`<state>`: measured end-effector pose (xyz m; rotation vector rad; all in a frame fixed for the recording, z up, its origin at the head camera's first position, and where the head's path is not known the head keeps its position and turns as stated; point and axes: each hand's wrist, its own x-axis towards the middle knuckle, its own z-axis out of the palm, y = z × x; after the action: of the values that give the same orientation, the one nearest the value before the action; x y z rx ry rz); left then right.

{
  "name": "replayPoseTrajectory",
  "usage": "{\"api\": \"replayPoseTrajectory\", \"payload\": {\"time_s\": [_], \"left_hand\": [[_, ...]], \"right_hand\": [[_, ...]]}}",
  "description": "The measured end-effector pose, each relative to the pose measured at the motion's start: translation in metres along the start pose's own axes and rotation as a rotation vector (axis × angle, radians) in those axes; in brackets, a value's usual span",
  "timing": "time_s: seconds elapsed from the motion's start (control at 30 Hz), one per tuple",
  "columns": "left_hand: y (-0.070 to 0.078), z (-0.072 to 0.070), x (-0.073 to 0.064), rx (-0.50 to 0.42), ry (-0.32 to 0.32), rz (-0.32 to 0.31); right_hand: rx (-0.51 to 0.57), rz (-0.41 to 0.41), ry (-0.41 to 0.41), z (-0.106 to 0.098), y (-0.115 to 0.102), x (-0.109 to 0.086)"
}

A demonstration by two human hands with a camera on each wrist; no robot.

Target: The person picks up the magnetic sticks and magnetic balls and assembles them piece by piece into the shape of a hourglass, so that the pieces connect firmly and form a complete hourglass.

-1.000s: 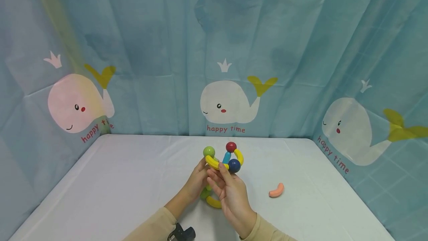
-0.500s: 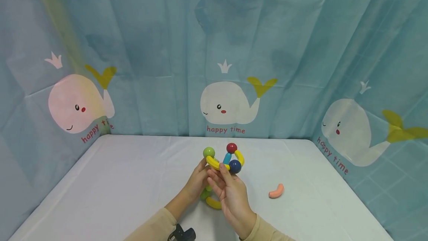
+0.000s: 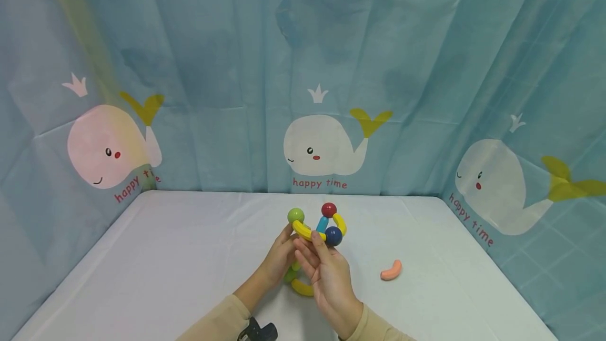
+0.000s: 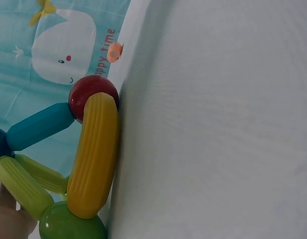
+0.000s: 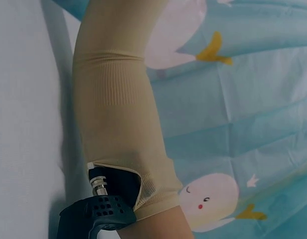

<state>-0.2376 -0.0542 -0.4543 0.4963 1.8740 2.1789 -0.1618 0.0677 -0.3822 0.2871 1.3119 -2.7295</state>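
Both hands hold up a toy structure of magnetic balls and rods above the table's middle. In the head view, my left hand [image 3: 278, 261] grips its left side below a light green ball [image 3: 295, 216]. My right hand [image 3: 333, 283] pinches a yellow curved rod [image 3: 302, 231], thumb on top, next to a dark blue ball [image 3: 333, 236]. A red ball [image 3: 329, 210] and a blue rod [image 3: 322, 224] stand at the back. The lower yellow curved rod [image 3: 302, 287] is partly covered by my right hand. The left wrist view shows a green ball [image 4: 71, 223] and a thick yellow rod [image 4: 93, 154] up close.
An orange curved rod [image 3: 391, 270] lies on the white tabletop [image 3: 189, 241], right of the hands. Whale-print curtains [image 3: 213, 93] surround the table at the back and sides. A black wrist camera [image 3: 257, 330] sits on the left forearm.
The end of the structure with the red and dark blue balls has shifted very slightly to the right. Both hands keep practically the same hold.
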Motion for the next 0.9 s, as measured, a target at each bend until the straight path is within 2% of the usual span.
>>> {"api": "replayPoseTrajectory", "payload": {"time_s": [0.43, 0.7, 0.9], "left_hand": [[0.0007, 0.0005, 0.0006, -0.004, 0.001, 0.003], [0.0021, 0.0020, 0.0025, 0.063, 0.021, 0.010], [0.0017, 0.0030, 0.0038, 0.140, -0.003, 0.019]], "right_hand": [[-0.023, 0.016, -0.028, -0.0036, -0.0010, 0.0001], [-0.082, 0.019, -0.053, -0.0067, -0.0016, -0.0003], [-0.084, 0.019, -0.067, -0.0076, -0.0022, -0.0001]]}}
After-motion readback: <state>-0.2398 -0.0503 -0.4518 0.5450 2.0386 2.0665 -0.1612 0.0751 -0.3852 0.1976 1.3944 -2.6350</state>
